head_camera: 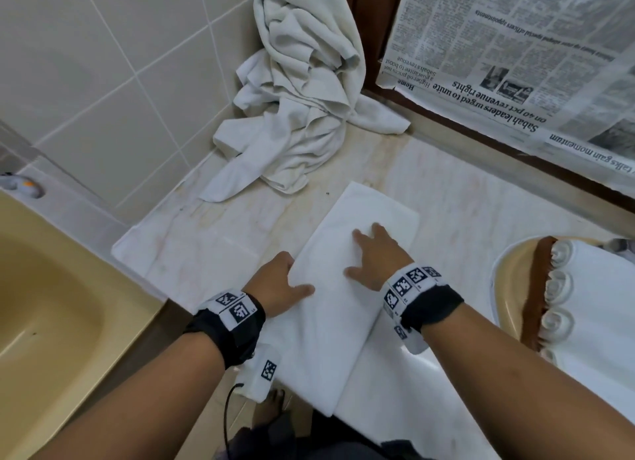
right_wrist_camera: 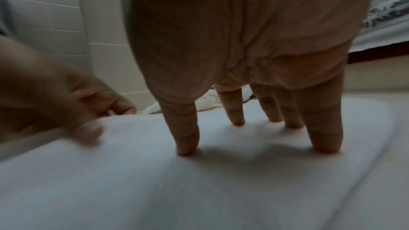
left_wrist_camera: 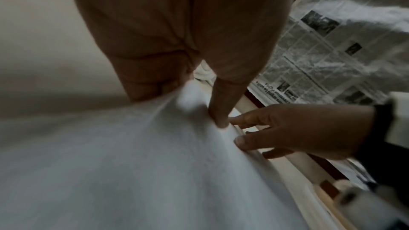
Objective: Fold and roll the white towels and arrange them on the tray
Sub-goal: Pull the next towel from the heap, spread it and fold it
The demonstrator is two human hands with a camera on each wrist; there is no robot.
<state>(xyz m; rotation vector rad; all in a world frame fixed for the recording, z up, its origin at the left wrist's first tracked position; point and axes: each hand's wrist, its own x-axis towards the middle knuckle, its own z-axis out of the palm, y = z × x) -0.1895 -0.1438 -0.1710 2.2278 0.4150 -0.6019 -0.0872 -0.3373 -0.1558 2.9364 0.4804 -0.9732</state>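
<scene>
Folded white towel [head_camera: 347,287]: flat on the tabletop [head_camera: 481,198], under both hands. Right hand [head_camera: 376,255]: fingers spread straight, pressing its top. Left hand [head_camera: 275,284]: grips the towel's left edge, thumb on top. Rolled towels [head_camera: 563,287]: on the tray [head_camera: 512,280], right of the right hand. Crumpled towel heap [head_camera: 302,91]: beyond the hands, in the corner.

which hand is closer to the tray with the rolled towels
Right. The right hand presses flat on the folded towel, on the side toward the tray of rolled towels. The left hand grips that towel's opposite edge, farther from the tray.
</scene>
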